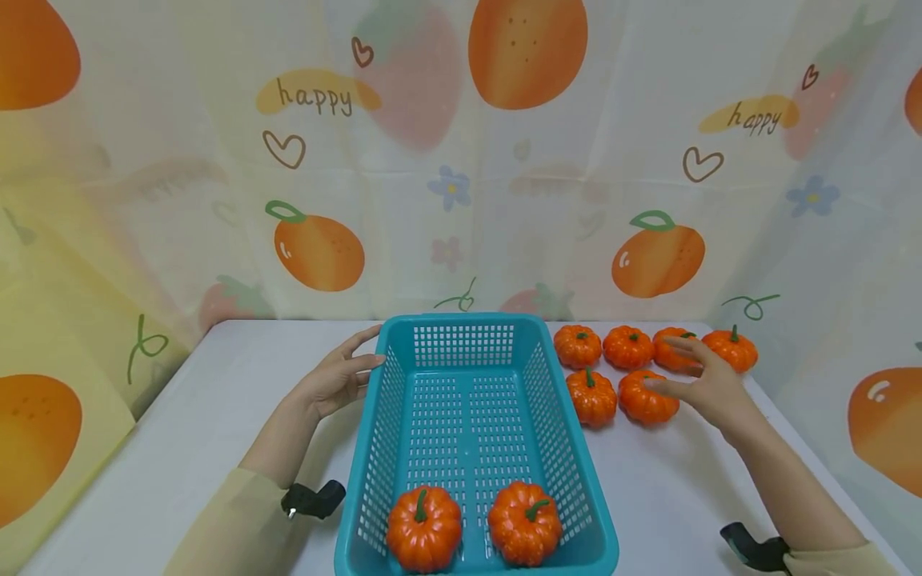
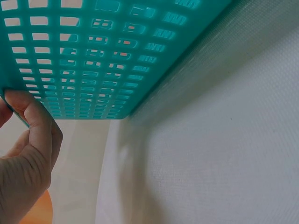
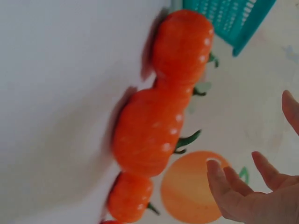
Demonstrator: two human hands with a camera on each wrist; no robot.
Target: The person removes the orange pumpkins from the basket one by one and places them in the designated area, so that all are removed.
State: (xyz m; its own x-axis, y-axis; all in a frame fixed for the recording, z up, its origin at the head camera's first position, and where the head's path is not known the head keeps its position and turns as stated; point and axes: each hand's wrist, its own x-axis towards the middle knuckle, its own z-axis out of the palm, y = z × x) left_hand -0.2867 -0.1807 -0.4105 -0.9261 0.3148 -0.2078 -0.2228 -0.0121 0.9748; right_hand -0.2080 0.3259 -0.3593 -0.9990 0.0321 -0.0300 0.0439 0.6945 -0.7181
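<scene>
A teal plastic basket (image 1: 468, 416) with slotted walls stands in the middle of the white table. Inside its near end sit two small orange pumpkins, a left one (image 1: 423, 530) and a right one (image 1: 525, 524). My left hand (image 1: 342, 376) pinches the basket's left rim near the far end; in the left wrist view the hand (image 2: 32, 144) has its fingers on both sides of that rim. Over the pumpkins on the right, my right hand (image 1: 709, 384) hovers with spread fingers and holds nothing. It partly covers a back-row pumpkin (image 1: 670, 350); a front-row pumpkin (image 1: 644, 398) lies just below its thumb.
Several more pumpkins stand right of the basket in two rows, among them a front one (image 1: 592, 398) close to the basket wall and a far-right one (image 1: 731, 350). A fruit-printed curtain (image 1: 461, 200) hangs behind the white table (image 1: 238, 376).
</scene>
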